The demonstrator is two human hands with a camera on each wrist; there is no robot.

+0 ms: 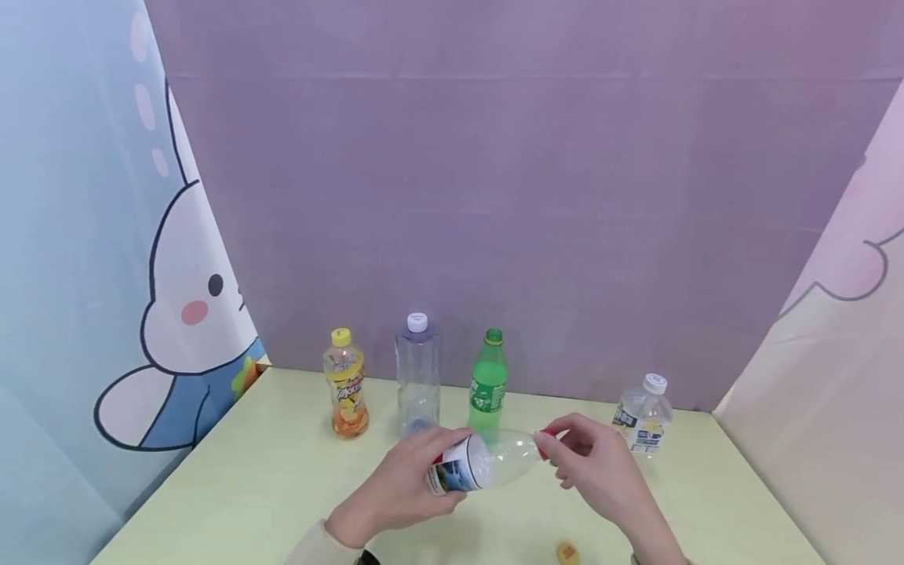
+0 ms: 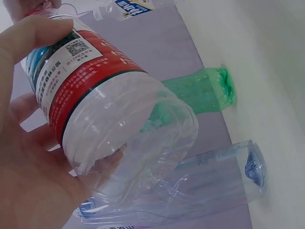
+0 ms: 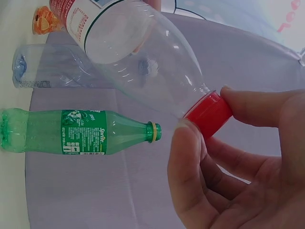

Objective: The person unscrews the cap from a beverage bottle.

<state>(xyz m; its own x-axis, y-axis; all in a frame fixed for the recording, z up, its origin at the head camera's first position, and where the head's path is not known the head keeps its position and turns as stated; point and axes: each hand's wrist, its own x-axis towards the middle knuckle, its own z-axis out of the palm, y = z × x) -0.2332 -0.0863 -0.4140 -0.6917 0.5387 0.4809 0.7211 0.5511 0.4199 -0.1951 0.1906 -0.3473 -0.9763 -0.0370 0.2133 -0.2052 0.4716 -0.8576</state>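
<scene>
A clear plastic bottle (image 1: 510, 458) with a red, white and blue label lies tilted nearly sideways in the air, its neck toward the right. My left hand (image 1: 410, 479) grips it round the label, thumb on one side and fingers on the other in the left wrist view. With thumb and finger, my right hand (image 1: 600, 463) pinches the red cap (image 3: 208, 114), which sits on the bottle's neck. Behind the held bottle stands a green Sprite bottle (image 1: 488, 380), whose mouth shows no cap.
An orange drink bottle (image 1: 348, 392) with a yellow cap and a tall clear bottle (image 1: 418, 377) with a white cap stand at the back left. A short clear bottle (image 1: 644, 416) stands behind my right hand. A small yellowish cap (image 1: 567, 553) lies on the table (image 1: 233, 486) near the front.
</scene>
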